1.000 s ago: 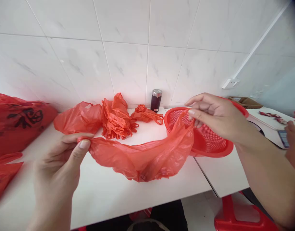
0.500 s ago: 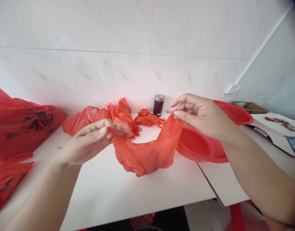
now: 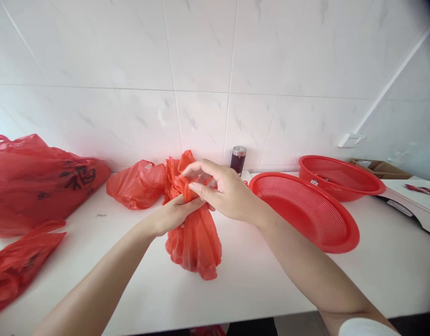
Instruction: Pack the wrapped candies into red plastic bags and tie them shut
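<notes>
A small red plastic bag hangs bunched over the white counter, its bottom touching the surface. My left hand is closed round the gathered top of the bag. Directly over it, my right hand pinches the same gathered top with curled fingers. The two hands touch each other at the bag's neck. Behind them lies a heap of crumpled red bags.
A large printed red bag and a flat red bag lie at the left. Two red perforated baskets sit at the right, a scale beyond them. A dark tin stands against the tiled wall.
My hands have come together from wide apart, gathering the stretched bag's two ends into one bunch. The bag now hangs down narrow instead of sagging between them.
</notes>
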`<state>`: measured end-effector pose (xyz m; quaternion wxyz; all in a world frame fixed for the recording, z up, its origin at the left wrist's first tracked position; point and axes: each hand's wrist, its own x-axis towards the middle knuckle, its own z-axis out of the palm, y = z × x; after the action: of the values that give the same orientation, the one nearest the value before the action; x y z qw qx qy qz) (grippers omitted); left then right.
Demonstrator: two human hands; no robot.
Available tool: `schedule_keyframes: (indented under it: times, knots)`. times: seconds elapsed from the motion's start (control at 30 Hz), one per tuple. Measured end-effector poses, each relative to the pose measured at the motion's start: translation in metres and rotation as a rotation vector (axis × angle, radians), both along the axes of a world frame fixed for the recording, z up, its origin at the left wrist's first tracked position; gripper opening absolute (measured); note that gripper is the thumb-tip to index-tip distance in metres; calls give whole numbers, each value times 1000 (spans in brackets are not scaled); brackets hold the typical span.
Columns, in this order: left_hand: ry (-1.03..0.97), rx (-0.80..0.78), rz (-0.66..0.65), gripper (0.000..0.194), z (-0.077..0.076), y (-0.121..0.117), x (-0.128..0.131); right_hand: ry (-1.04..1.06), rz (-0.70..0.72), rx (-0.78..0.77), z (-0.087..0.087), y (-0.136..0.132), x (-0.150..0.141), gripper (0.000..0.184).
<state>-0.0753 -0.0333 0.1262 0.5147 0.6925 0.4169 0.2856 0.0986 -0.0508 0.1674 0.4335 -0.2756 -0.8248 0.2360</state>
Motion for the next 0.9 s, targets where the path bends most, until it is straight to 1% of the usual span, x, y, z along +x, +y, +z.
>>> schedule_keyframes:
  times: [0.1,0.13,0.2,0.27,0.3,0.33,0.4,0.43,0.47,0.5,0.53,0.6,0.63,0.67,0.73,0.8,0.9]
  knots:
    - [-19,-144,118,42,-6,4,-12,-102,-81,-124,-24,11,9,21]
    - [-42,-162,132,42,-7,5,-14,-122,-89,-167,-31,13,12,18]
    - [-78,-177,99,40,-7,7,-17,-74,-93,-216,-40,11,15,11]
    - [-95,-166,2,38,-5,7,-18,45,-95,-226,-41,0,14,7]
    - [-104,-138,-58,38,-3,6,-19,84,-71,-240,-39,-9,13,6]
    - [-108,-97,-115,37,-1,5,-19,93,-17,-269,-36,-19,12,4]
    - [-91,-5,-201,33,2,3,-20,34,138,-351,-30,-39,10,6]
    - [-70,40,-222,30,3,2,-20,0,197,-381,-28,-46,10,8]
    - [-45,77,-230,26,3,1,-21,-13,210,-389,-28,-50,9,10]
    - [-21,106,-233,23,3,0,-21,3,170,-370,-29,-51,9,10]
    - [-2,133,-232,21,2,0,-21,50,86,-331,-33,-48,8,11]
    - [21,193,-229,17,-2,-1,-20,160,-98,-249,-43,-35,8,14]
    - [30,218,-237,16,-4,-2,-19,192,-149,-237,-51,-26,7,17]
    - [38,242,-241,14,-7,-2,-17,205,-166,-247,-59,-17,6,19]
    - [51,299,-212,12,-14,-3,-13,204,-133,-312,-74,-1,3,23]
    - [78,396,-104,20,-24,-3,-8,230,-69,-411,-88,8,0,26]
    - [126,684,115,30,-39,-3,0,338,31,-554,-99,10,-3,31]
